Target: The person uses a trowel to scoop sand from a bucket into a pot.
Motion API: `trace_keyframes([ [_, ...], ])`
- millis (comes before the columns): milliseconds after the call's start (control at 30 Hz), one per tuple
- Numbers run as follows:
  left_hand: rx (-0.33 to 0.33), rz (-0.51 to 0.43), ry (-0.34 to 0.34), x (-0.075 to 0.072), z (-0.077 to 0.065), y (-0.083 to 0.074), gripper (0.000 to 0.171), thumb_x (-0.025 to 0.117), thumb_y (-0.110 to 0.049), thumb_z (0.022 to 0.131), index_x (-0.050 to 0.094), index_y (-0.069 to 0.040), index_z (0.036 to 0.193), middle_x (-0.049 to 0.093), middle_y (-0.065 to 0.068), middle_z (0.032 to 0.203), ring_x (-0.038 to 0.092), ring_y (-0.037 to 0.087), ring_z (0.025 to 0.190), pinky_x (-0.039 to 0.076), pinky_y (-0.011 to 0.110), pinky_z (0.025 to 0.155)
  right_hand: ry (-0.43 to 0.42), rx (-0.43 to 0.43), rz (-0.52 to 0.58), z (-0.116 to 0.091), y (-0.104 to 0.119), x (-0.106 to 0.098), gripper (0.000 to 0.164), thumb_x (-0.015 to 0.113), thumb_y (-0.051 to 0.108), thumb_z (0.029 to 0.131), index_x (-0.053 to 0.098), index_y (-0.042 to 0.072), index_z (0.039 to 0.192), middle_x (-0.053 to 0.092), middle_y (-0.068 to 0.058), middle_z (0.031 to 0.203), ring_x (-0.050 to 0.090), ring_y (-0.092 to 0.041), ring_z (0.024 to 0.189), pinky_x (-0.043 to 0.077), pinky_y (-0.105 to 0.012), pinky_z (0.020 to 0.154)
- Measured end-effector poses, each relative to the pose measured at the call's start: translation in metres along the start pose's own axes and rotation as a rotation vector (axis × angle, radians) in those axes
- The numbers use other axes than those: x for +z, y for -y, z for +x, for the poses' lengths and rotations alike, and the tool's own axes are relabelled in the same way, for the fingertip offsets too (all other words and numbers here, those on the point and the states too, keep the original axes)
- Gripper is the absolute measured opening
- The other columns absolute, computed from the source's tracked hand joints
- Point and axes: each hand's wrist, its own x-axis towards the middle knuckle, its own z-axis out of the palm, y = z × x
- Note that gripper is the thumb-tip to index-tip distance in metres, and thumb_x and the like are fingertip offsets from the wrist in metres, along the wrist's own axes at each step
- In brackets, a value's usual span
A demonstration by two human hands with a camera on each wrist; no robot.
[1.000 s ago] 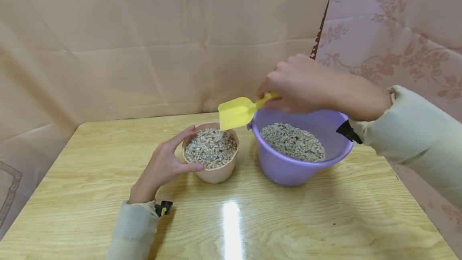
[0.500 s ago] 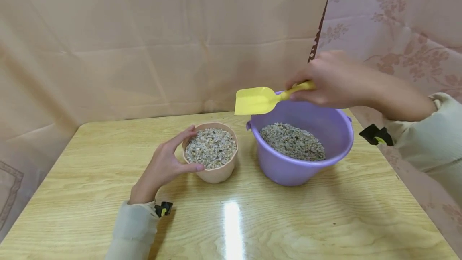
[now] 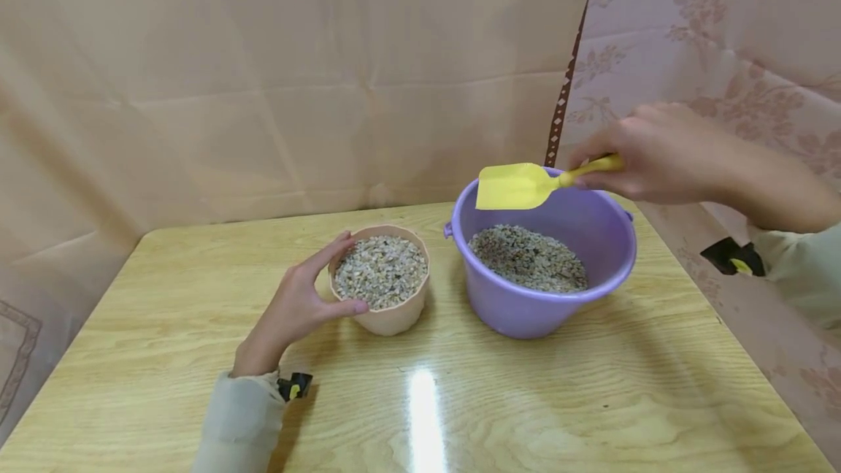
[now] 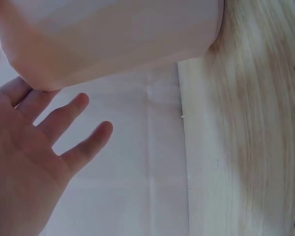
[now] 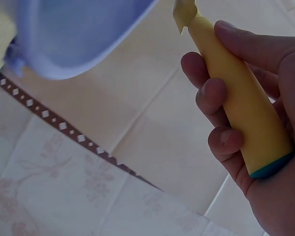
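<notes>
My left hand [image 3: 293, 310] holds a peach flowerpot [image 3: 393, 321] by its left side, thumb at the near rim and index finger at the far rim. The other fingers [image 4: 91, 145] spread out below it in the left wrist view. Small pale gravel [image 3: 381, 268] fills the pot nearly to its rim. My right hand [image 3: 663, 155] grips the yellow handle [image 5: 248, 110] of a toy shovel, fingers curled round it. Over the purple bucket's left part hangs the yellow shovel blade [image 3: 515, 187], with no gravel visible on it. More gravel [image 3: 532, 258] lies inside the purple bucket [image 3: 525, 312].
Pot and bucket stand side by side on a wood-grain table [image 3: 525, 400], a small gap between them. A beige cloth [image 3: 296, 93] hangs behind the table, and a flowered pink cloth [image 3: 723, 35] at the right.
My right hand has carried the shovel rightward, from above the flowerpot to over the bucket. My left hand has stayed at the pot.
</notes>
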Motion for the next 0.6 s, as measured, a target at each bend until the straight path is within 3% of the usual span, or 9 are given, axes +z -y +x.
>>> trace_keyframes([
  [300,-0.014,0.078,0.014,-0.005,0.002,-0.006,0.101,0.089,-0.049,0.069,0.041,-0.020,0.153,0.041,0.006,0.155,0.039,0.036,0.140,0.033,0.060,0.109,0.108,0.058,-0.012,-0.007,-0.007,0.013,0.016,0.083,0.026,0.082,0.078,0.023,0.097,0.072,0.010,0.079,0.059,-0.007,0.058,0.050,-0.035,0.054],
  [600,-0.028,0.151,-0.008,-0.002,0.013,-0.032,0.086,0.076,-0.061,0.079,0.045,-0.025,0.150,0.040,0.009,0.156,0.031,0.035,0.145,0.029,0.066,0.109,0.192,0.084,-0.021,-0.008,-0.011,0.021,0.017,0.082,0.021,0.082,0.078,0.023,0.098,0.074,0.008,0.085,0.063,-0.010,0.065,0.051,-0.035,0.056],
])
